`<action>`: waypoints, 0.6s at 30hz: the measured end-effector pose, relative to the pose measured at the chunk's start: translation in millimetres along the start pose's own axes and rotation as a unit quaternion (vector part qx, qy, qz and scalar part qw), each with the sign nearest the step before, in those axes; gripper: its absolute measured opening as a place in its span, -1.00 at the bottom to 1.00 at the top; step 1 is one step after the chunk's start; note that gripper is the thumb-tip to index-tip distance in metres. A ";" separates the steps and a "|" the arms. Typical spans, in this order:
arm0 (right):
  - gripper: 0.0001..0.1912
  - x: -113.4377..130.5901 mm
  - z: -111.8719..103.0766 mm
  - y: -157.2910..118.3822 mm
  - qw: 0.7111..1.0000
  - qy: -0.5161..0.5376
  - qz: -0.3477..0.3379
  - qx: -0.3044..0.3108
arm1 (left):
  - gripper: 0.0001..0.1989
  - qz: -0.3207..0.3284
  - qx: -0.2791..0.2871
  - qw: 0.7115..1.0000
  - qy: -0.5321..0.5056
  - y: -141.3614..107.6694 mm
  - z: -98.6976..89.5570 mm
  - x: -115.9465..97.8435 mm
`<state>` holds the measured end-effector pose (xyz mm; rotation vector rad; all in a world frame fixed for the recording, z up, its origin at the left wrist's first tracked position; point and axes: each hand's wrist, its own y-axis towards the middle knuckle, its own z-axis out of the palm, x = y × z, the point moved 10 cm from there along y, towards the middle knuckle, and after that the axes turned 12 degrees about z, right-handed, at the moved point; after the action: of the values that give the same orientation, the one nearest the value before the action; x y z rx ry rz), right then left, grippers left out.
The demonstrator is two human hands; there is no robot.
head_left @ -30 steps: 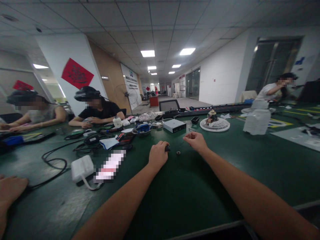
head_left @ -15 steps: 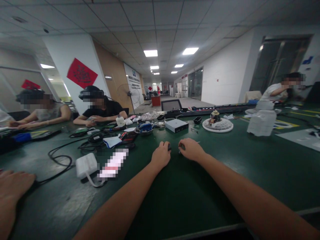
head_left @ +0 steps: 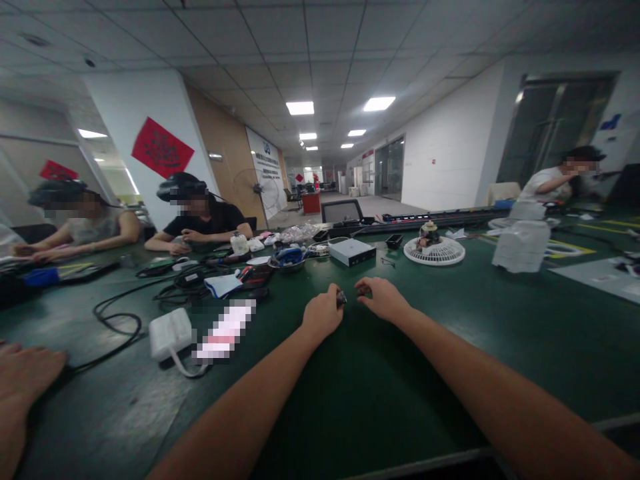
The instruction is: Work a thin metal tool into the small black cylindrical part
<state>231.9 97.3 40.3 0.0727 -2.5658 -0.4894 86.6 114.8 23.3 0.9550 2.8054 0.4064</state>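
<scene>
Over the green table (head_left: 400, 393), my left hand (head_left: 323, 312) is closed around a small dark object (head_left: 341, 299), whose end shows at the fingertips. My right hand (head_left: 381, 298) is a short way to the right, its fingers curled in toward the thumb; whatever they may pinch is too small to make out. A gap separates the two hands. Beyond them lies a grey metal box (head_left: 352, 251) with a dark front edge, and behind my right hand sits a round white fan grille (head_left: 434, 251) with a motor on it.
At left are a white adapter (head_left: 171, 333), black cables (head_left: 120, 320), a cloth (head_left: 223, 285) and a blurred pink item (head_left: 227, 330). Another person's hand (head_left: 30, 367) rests at the left edge. A wrapped white object (head_left: 521, 245) stands at right. Other people sit around the table.
More of the dark object now shows at my left fingertips. My right hand's fingers have shifted slightly, and the whole view has moved a little.
</scene>
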 end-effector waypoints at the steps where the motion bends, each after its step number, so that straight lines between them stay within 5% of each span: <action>1: -0.75 1.8 -1.2 -0.1 1.000 0.004 -0.002 -0.006 | -0.73 0.007 0.002 1.000 0.005 0.3 -1.0 -2.3; 5: -0.85 20.3 -6.3 -5.3 0.997 0.051 -0.059 -0.018 | -0.82 0.044 0.014 0.998 0.037 0.8 -4.5 -15.5; 10: -0.82 30.5 -10.3 -10.4 0.993 0.082 -0.085 -0.014 | -0.69 0.064 0.033 0.996 0.055 -0.8 -6.4 -26.9; 18: -0.88 33.6 -14.5 -13.3 0.991 0.098 -0.090 -0.001 | -0.63 0.012 0.037 0.998 0.040 -1.7 -5.0 -13.6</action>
<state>209.7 75.2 63.4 0.3378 -2.3762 -0.5240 95.1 104.1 28.3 1.0100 2.9022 0.3527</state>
